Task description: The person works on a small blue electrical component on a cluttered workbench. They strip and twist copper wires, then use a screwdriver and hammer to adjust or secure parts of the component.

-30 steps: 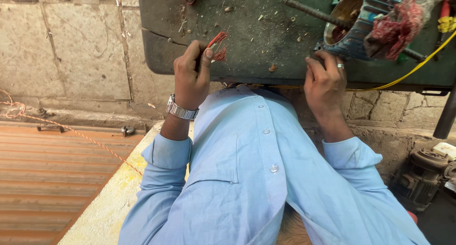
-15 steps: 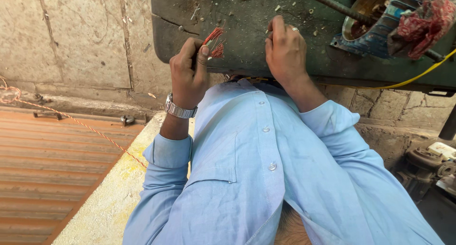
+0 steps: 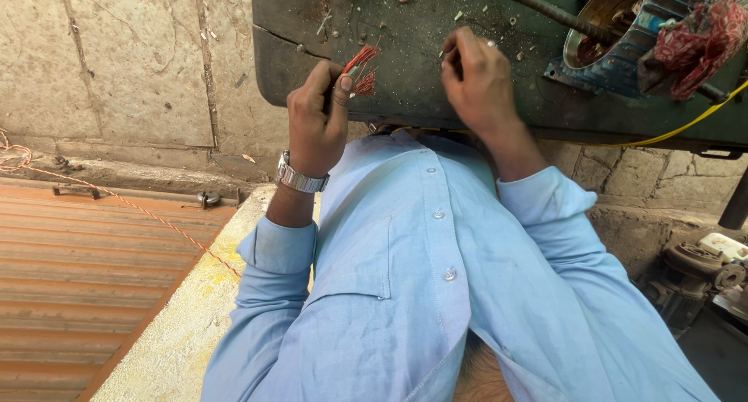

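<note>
No packages, labels or signs show. Dark green metal worktop (image 3: 436, 82), scuffed, cracked at its left edge, littered with small chips and wire offcuts.

Left hand (image 3: 318, 120) closed in a fist around a small bundle of short red wire strands (image 3: 361, 68); the strand ends fan out above the thumb, over the near left part of the worktop. Silver metal wristwatch (image 3: 300, 179) on that wrist.

Right hand (image 3: 477, 79) rests on the worktop just right of the bundle, fingers curled down and pinched narrow; whether anything small sits under the fingertips cannot be made out.

Far right on the worktop: blue cast motor housing (image 3: 623, 28) with an open round mouth, a rusty dark steel shaft (image 3: 557, 14) angled across it, a crumpled red patterned rag (image 3: 701, 36) against its right side. Thin yellow cable (image 3: 686, 125) trails off the right edge.

Light blue buttoned shirt (image 3: 436, 293) fills the near middle.

Below: pale stone-block wall (image 3: 117, 67), brown ribbed metal shutter (image 3: 78, 277) at left with red-and-white twisted cord (image 3: 132, 207) lying across it. Dark machine parts at far right, cut off by the frame.
</note>
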